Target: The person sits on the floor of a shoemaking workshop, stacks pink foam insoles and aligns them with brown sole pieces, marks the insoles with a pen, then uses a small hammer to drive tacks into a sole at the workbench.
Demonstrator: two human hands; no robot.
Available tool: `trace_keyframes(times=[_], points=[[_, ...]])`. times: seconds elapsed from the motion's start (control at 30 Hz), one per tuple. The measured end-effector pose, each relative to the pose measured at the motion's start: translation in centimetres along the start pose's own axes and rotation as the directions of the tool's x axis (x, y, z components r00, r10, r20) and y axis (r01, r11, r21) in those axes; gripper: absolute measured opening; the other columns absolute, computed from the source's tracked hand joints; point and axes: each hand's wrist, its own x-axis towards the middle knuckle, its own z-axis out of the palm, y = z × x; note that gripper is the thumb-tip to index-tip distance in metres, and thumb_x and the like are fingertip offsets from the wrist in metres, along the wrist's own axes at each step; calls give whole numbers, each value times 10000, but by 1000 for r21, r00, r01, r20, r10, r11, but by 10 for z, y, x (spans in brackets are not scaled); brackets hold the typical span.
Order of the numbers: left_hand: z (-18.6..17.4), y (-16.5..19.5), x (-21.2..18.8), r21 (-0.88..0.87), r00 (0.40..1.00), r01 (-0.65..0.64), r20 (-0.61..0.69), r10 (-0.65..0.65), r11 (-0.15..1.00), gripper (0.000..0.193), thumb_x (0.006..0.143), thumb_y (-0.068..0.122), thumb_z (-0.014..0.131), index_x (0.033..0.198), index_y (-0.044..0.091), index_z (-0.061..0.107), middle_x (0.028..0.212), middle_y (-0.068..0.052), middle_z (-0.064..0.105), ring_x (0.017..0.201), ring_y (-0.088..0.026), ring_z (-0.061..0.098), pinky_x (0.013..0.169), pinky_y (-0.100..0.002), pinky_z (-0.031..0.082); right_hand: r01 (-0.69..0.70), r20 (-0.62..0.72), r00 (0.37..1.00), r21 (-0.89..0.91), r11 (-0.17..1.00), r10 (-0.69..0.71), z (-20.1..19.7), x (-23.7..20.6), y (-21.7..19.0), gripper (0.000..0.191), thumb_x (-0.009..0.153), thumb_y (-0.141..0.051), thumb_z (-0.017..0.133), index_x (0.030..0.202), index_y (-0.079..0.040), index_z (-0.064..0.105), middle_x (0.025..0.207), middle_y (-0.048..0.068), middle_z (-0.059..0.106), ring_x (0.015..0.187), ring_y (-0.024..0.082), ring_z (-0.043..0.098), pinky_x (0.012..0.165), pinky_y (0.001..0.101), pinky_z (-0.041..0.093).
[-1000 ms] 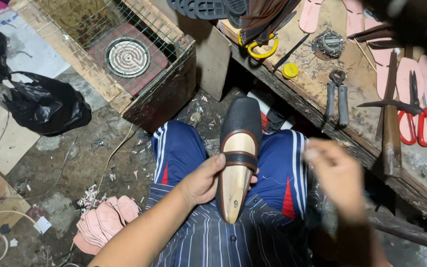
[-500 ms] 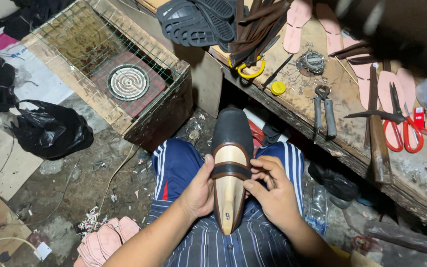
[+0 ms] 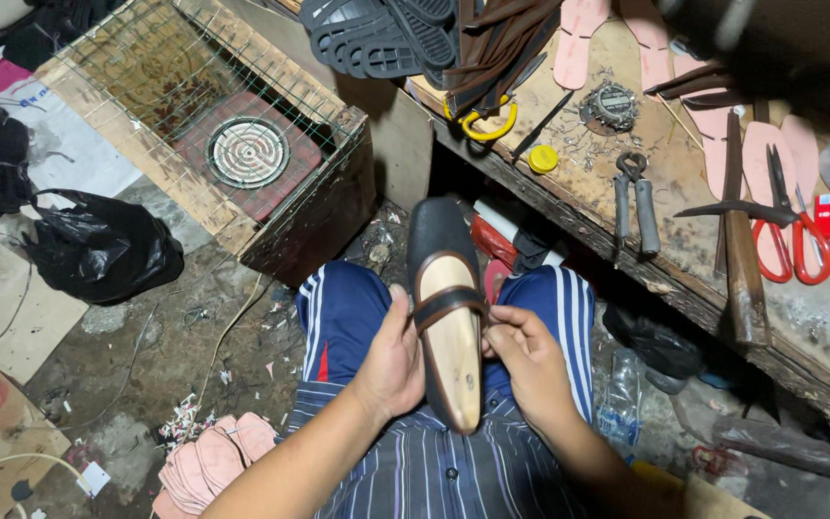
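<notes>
A black shoe upper (image 3: 439, 245) with a dark strap sits on a pale wooden last (image 3: 455, 346), held upright between my knees over my blue striped trousers. My left hand (image 3: 391, 356) grips the last along its left side. My right hand (image 3: 525, 360) holds the right side, its fingertips pinching the strap's end where it meets the last. The last's heel rests toward my lap, the toe points away from me.
A wooden workbench (image 3: 684, 240) on the right carries pliers (image 3: 636, 197), a hammer (image 3: 737, 240), red scissors (image 3: 785, 226), pink insoles (image 3: 588, 29) and black soles (image 3: 377, 34). A wire-covered wooden crate (image 3: 232, 144) stands ahead left. A black bag (image 3: 103, 245) and pink insoles (image 3: 213, 461) lie on the floor.
My right hand came in from the right and took hold of the strap on the last. The left hand kept its grip. The view tilted slightly downward.
</notes>
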Motion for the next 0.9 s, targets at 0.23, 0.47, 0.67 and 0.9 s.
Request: trace_keyframes(times=[0.23,0.47,0.67,0.9], points=[[-75,30,43,291,955,-149,-206,214,945,510,1020,385,545,1394,42,488,1281,-80,660,1200,-180,635,1077,-368,484,-70,300,951,-28,997,75,7,42,64,787,908,-231,685,1558,2,307,1484,109,521,1361,192,522,1135,352,401],[-163,73,54,374,937,-78,-289,196,924,414,994,314,608,1336,89,551,1194,-44,674,1076,-137,657,916,-339,556,-339,314,918,299,892,244,26,93,113,775,873,-196,705,1534,30,369,1435,164,566,1273,253,591,1079,397,471],[-210,97,53,319,916,-74,-353,190,945,355,981,321,615,1254,98,580,1171,-48,684,1069,-165,667,899,-372,562,-455,403,870,433,778,285,40,104,122,705,934,-387,665,1446,52,460,1266,236,656,1044,321,715,746,424,617],[-272,169,41,554,936,45,-314,158,831,430,949,306,614,1298,54,609,1175,-99,717,1072,-214,690,940,-408,542,-219,196,969,407,887,149,100,114,148,628,908,-247,672,1429,46,477,1145,263,677,873,306,736,700,380,594]])
